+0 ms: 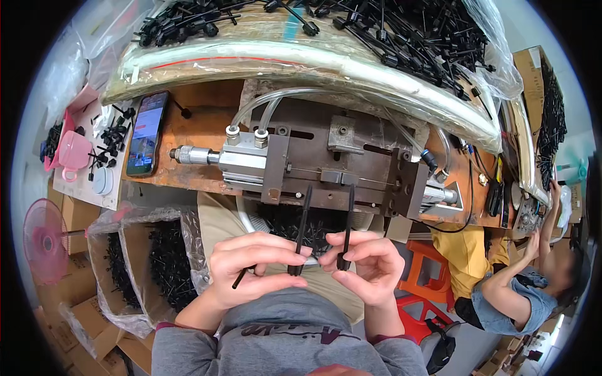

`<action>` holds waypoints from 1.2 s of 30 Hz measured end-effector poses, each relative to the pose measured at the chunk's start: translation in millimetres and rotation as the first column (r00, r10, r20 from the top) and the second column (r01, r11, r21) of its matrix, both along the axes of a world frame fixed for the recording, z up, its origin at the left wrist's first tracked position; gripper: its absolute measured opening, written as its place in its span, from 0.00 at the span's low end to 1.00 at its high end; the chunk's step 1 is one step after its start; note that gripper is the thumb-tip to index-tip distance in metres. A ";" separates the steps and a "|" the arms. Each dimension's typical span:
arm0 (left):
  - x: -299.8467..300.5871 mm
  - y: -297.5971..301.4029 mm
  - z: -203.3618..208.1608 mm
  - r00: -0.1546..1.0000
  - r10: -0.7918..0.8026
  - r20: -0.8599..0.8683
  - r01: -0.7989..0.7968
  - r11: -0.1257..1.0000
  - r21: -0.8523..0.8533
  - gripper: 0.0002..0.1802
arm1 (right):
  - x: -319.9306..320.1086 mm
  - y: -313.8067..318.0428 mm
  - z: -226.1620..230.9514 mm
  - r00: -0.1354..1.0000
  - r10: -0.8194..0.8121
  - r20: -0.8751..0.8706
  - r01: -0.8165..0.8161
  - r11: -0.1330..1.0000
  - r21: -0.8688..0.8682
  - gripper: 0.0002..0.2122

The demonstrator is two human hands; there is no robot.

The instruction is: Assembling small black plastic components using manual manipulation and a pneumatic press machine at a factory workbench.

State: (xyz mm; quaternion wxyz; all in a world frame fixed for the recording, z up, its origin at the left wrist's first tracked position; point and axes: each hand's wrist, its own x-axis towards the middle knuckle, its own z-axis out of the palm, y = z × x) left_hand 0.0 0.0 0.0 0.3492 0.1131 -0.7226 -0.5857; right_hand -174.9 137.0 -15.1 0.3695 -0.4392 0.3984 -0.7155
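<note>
Left hand was curled, thumb & forefinger pinched on the base of a thin black rod standing upright w/ slight tilt; a 2nd short stick poked out at 7 o'clock from under its fingers. Right hand was likewise closed, fingertips gripping the bottom of another rod, also near upright; the two rods stood just beside each other, apart, tips toward 12 o'clock, over the lap & right in front of the desk edge.

At 12 o'clock from the hands sat a metal jig w/ a pneumatic cylinder & clear hoses on the rusty desk; phone lay at 10 o'clock, screen lit. Behind the jig, a plastic-wrapped tray rim held a heap of black parts. Boxes lined w/ bags of black parts stood at 9 o'clock; pink fan further left; pink cup at 10 o'clock. Another person worked at 3 o'clock, arms raised to their own bench.
</note>
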 end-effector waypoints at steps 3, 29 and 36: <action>-1.8 1.2 -2.4 1.000 0.001 -0.016 -0.001 1.000 0.012 0.19 | 4.5 0.3 6.6 0.986 -0.091 -0.142 0.098 0.994 0.044 0.16; -5.0 17.2 -7.0 0.998 -0.058 -0.039 0.070 0.841 0.536 0.05 | 18.7 -7.9 12.9 0.941 -0.335 0.055 0.318 0.926 0.201 0.17; -4.4 19.1 -2.6 0.994 -0.080 0.071 0.039 0.889 0.456 0.05 | 9.3 -13.2 15.5 0.949 -0.262 0.177 0.221 0.949 0.224 0.05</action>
